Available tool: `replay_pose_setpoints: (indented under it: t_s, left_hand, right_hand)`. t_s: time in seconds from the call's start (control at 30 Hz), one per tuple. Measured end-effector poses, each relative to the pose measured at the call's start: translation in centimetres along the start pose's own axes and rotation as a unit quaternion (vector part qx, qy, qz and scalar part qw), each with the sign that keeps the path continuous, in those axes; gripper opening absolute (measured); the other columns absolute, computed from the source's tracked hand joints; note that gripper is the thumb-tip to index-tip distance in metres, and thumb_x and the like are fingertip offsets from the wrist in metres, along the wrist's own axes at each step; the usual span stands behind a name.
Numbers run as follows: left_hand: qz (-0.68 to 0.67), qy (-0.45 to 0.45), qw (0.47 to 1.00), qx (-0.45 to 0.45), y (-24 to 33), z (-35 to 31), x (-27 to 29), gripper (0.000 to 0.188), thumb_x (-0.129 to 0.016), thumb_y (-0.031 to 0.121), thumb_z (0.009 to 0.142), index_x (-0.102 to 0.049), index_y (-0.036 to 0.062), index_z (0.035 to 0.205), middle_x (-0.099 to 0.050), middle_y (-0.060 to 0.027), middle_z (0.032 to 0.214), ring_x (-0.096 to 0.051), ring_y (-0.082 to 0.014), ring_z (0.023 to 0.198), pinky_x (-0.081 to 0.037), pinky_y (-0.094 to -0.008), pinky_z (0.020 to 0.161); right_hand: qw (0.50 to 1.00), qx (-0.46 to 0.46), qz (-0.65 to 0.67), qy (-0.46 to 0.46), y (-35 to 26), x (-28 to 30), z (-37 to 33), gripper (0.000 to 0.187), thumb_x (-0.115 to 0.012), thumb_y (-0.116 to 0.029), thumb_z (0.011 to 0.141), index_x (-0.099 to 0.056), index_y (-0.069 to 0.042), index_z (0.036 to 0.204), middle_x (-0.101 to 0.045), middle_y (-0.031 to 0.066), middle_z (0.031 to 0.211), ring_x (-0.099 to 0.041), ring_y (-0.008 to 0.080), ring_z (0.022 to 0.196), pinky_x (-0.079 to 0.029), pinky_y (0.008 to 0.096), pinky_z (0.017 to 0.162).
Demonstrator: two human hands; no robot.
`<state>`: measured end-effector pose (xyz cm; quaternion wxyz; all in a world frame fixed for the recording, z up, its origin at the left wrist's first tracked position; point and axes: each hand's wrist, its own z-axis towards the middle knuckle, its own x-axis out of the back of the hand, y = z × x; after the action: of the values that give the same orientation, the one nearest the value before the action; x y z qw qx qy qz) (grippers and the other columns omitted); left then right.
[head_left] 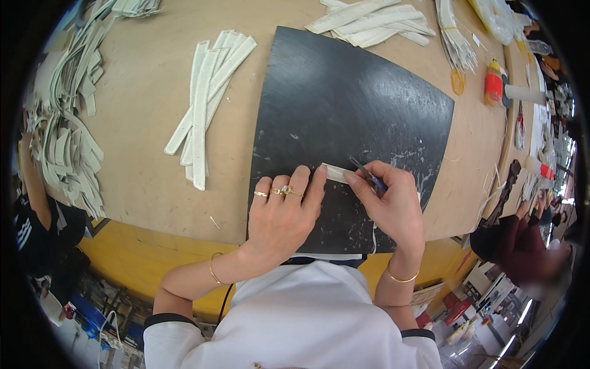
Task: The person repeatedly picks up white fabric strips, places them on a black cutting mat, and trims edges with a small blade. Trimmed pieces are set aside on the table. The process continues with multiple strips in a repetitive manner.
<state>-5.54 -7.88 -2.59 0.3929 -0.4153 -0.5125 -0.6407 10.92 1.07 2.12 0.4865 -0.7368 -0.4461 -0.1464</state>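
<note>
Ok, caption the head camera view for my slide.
Left hand and right hand touch a white strip over a black mat, the right also holding a blue-handled tool.

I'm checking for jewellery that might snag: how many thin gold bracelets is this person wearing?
2: one thin gold bracelet around the wrist of the left hand, another around the wrist of the right hand. No others show on either arm.

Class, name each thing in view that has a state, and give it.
Left hand: open, palm down
Right hand: closed on blue-handled tool
Blue-handled tool: held, open or shut unclear
Pale strip: touched by both hands
Black mat: flat, scuffed
Strips left of mat: loosely crossed
</note>
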Motion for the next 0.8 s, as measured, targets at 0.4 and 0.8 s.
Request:
replay_pose_setpoints:
  t_s: [0.4,0.8]
  left_hand:
    - [0.041,0.006,0.999,-0.024,0.07,0.01,-0.08,0.044,-0.073,0.017,0.083,-0.064,0.0106,0.126,-0.055,-0.0061,0.105,-0.055,-0.0216,0.082,-0.042,-0.0384,0.084]
    - [0.044,0.001,0.999,-0.028,0.12,0.22,0.19,0.045,-0.072,0.017,0.084,-0.064,0.0097,0.127,-0.056,-0.0062,0.105,-0.056,-0.0213,0.082,-0.041,-0.0384,0.084]
  right_hand:
    - [1.0,-0.002,0.009,0.002,1.07,0.23,0.13,0.026,-0.075,-0.022,0.086,-0.069,0.003,0.079,-0.052,0.0038,0.055,-0.041,0.008,0.051,-0.032,0.0281,0.048]
    - [1.0,-0.009,-0.002,-0.004,1.06,0.25,0.35,0.027,-0.074,-0.022,0.087,-0.069,0.003,0.077,-0.052,0.0053,0.053,-0.043,0.01,0.048,-0.033,0.0297,0.048]
